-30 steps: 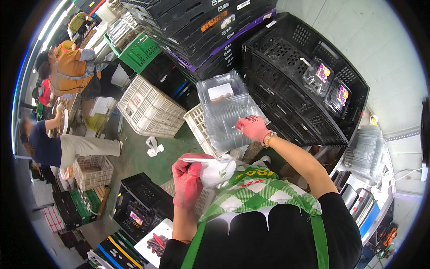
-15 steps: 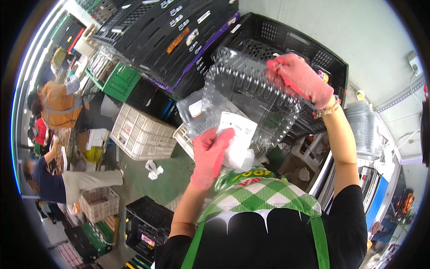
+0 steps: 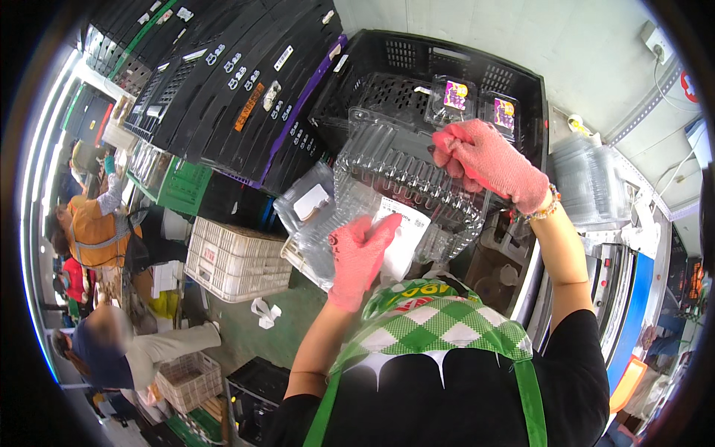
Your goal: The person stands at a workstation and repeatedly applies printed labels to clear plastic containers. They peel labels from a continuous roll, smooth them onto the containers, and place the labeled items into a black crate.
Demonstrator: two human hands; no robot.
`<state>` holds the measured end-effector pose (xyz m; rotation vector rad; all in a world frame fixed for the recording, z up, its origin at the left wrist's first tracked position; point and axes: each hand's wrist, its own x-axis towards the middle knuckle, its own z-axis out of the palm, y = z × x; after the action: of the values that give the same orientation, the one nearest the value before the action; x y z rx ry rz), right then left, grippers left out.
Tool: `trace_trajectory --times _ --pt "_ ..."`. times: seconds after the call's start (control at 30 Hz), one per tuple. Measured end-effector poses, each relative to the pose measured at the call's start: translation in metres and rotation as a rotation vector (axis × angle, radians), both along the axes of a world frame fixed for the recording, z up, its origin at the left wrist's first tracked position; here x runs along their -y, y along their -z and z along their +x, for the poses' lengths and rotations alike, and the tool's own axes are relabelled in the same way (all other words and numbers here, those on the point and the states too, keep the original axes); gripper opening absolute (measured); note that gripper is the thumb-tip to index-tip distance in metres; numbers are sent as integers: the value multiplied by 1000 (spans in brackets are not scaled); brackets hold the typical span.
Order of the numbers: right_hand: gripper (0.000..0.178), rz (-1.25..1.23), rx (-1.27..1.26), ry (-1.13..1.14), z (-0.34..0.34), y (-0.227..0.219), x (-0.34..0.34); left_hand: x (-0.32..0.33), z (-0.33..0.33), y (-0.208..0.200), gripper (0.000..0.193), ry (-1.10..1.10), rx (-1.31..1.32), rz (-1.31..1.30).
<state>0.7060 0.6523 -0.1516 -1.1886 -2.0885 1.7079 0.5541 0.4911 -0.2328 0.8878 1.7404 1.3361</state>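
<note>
A large clear plastic container (image 3: 395,165) with ribbed walls is tilted in front of me. In a pink-red glove, my left hand (image 3: 356,262) is closed, its thumb pressing a white printed paper (image 3: 403,235) at the container's near side. Also gloved, my right hand (image 3: 491,165) has its fingers curled together over the container's far right edge; what they pinch, if anything, is hidden. Beside my left hand lie clear plastic packs with a white label (image 3: 310,201). Beyond the container, a black crate (image 3: 538,104) holds clear packs with purple-and-yellow labels (image 3: 456,94).
Stacked black crates (image 3: 223,89) rise at the far left, above a green crate (image 3: 182,186) and a white crate (image 3: 237,261). Nested clear containers (image 3: 588,182) stand at right near a blue-edged machine (image 3: 629,320). Two people work at left; crumpled paper (image 3: 266,313) lies on the floor.
My view has shifted, showing more of the black crate and its labelled packs. My right hand has moved down nearer the ribbed wall, fingers more curled. My left hand still presses the paper.
</note>
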Motion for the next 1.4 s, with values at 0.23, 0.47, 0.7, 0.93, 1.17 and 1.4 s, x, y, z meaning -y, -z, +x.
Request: trace_trajectory --times 0.23,0.47,0.7,0.93,1.17,1.4 --pt "15 563 -357 721 79 -8 4 10 -8 20 26 320 -577 82" --pt "11 1623 411 1246 223 -3 -29 31 13 21 45 50 -72 257" --pt "23 1088 1013 925 290 152 -64 19 18 2 50 -11 53 241" --pt "23 1191 977 982 238 147 -48 40 1 21 30 -40 415 272" --pt "27 999 34 266 42 174 41 96 -6 5 13 282 510 137" --pt "18 1013 -112 -634 -101 251 98 120 -3 -8 30 85 920 267"
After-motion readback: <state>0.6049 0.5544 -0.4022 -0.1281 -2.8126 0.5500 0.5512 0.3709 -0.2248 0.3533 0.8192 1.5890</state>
